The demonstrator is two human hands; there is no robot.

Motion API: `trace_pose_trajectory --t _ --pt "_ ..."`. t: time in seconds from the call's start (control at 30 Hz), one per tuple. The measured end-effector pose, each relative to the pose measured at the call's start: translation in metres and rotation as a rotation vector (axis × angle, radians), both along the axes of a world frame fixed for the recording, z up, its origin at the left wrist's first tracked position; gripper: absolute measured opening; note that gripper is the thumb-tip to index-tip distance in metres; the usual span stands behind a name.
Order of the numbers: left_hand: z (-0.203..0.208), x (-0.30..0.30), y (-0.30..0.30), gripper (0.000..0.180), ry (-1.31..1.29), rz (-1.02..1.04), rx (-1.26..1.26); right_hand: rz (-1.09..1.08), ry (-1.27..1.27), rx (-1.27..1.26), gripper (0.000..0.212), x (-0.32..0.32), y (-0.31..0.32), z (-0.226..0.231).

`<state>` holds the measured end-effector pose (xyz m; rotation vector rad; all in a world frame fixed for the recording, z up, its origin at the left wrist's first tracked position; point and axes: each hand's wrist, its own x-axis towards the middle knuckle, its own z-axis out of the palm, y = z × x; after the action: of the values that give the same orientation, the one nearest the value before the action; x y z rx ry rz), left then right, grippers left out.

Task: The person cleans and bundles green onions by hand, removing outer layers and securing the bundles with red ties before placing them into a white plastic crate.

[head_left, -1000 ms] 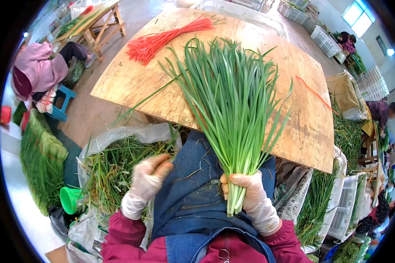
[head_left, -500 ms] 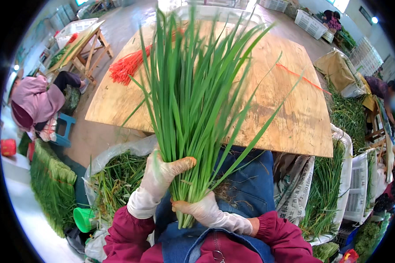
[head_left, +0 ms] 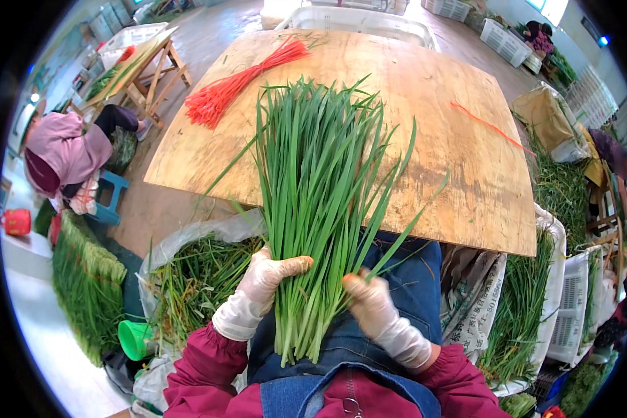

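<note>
A thick bunch of green garlic chives (head_left: 320, 174) rests its leaf tips on the plywood board (head_left: 467, 167) and its pale stems over my lap. My left hand (head_left: 263, 279), in a whitish glove, is closed around the bunch's left side, thumb lying across the stems. At the right edge of the stems, my gloved right hand (head_left: 383, 310) is curled in, its fingertips at a few stray chive leaves that slant out to the right. Its palm side is hidden.
Red ties (head_left: 240, 80) lie bundled on the board's left, with one loose strand (head_left: 491, 125) at right. A bag of trimmings (head_left: 198, 279) stands left, a chive-filled basket (head_left: 522, 313) right. Someone in pink (head_left: 70, 153) sits at the left by a blue stool (head_left: 109, 198).
The chive bunch has tilted forward and down, its tips now on the board. My right hand has let go of the stem ends and moved up and right to the bunch's edge.
</note>
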<state>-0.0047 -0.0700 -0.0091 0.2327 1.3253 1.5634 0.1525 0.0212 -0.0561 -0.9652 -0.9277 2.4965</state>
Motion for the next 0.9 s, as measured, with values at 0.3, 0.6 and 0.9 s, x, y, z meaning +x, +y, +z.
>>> trace_pose_trajectory --t 0.3,0.6,0.9 --pt "-0.003 -0.004 -0.005 0.054 -0.064 -0.02 0.083 -0.084 0.06 0.106 0.057 -0.063 0.026 0.045" --pt "0.078 0.007 0.044 0.076 0.463 -0.114 0.413 -0.111 0.343 0.609 0.035 -0.071 0.047 0.14" --pt "0.14 -0.018 0.143 0.075 0.868 -0.14 0.608 -0.286 0.427 1.188 0.036 -0.071 0.121 0.213"
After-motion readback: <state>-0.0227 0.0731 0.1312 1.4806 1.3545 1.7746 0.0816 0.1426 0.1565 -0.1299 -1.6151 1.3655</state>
